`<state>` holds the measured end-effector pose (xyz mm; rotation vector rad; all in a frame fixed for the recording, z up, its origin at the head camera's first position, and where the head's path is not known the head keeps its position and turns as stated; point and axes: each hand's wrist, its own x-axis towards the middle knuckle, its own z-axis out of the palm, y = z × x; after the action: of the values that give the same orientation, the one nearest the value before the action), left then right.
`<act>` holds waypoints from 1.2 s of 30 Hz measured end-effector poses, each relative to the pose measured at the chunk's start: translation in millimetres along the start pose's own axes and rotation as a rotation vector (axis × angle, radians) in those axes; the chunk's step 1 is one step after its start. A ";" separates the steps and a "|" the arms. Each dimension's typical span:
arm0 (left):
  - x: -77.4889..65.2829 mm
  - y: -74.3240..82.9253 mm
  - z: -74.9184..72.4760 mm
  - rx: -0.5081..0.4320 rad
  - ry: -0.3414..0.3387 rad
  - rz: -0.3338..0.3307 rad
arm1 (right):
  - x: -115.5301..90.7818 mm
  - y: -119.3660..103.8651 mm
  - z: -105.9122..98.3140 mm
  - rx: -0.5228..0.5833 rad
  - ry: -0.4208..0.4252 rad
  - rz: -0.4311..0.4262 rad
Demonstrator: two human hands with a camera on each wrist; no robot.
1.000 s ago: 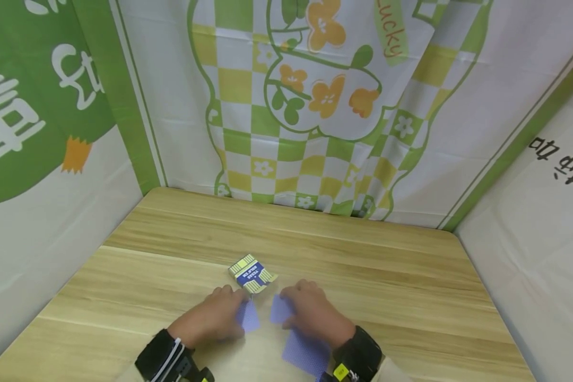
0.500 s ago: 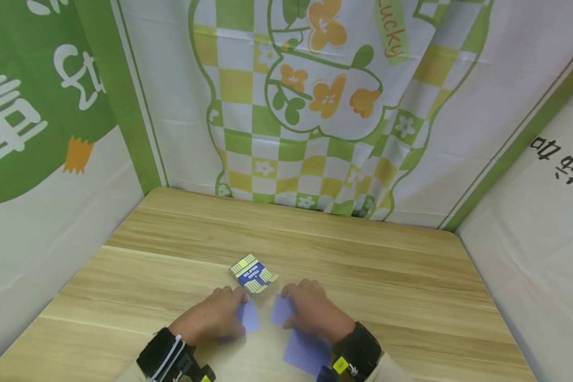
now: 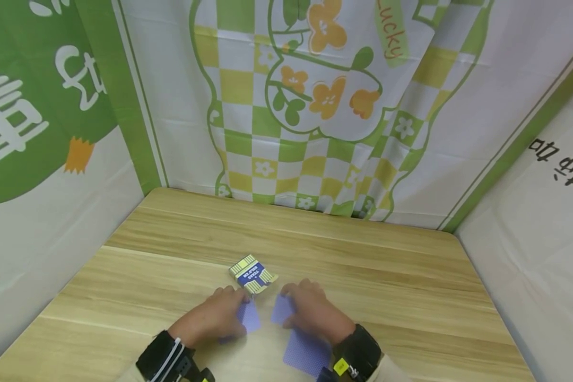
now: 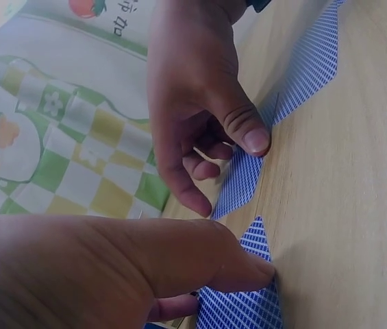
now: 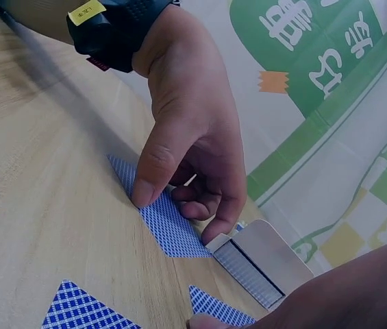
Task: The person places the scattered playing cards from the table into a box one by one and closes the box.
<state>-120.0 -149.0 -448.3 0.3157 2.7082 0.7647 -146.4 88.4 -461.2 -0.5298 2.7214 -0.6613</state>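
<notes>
My left hand (image 3: 219,314) pinches a blue-backed playing card (image 3: 250,317) across its edges, thumb on the near side and fingers on the far side. The card lies at table level, partly under the palm. To its right, my right hand (image 3: 312,313) grips another blue-backed card (image 3: 280,310) the same way, and the left wrist view shows its thumb (image 4: 253,139) on the card's edge. A third blue-patterned card (image 3: 307,354) lies face down beside the right wrist. Just beyond the left fingertips sits a yellow and blue card box (image 3: 253,274) lettered Texas Hold'em.
The wooden table (image 3: 387,276) stretches away on both sides and behind the box. A printed curtain (image 3: 286,148) hangs along its back edge, with fabric walls left and right. In the right wrist view the box's flap (image 5: 270,248) stands open.
</notes>
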 end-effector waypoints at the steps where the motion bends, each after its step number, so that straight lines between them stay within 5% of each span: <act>1: 0.2 -0.4 0.9 0.001 0.002 0.008 | -0.7 -0.2 -0.3 0.008 0.003 -0.005; 22: -1.0 5.8 6.7 0.077 0.017 0.051 | -4.3 -0.8 -1.1 0.061 -0.028 -0.021; 29: -5.4 11.6 11.4 0.131 0.053 0.141 | -6.8 -0.6 0.5 0.033 -0.025 -0.018; 36: -10.9 15.2 15.7 0.216 0.105 0.251 | -10.1 0.0 1.0 -0.052 0.009 -0.111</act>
<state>-102.5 -132.1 -450.3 0.6951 2.8910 0.5653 -137.0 92.2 -460.2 -0.6961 2.7403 -0.6225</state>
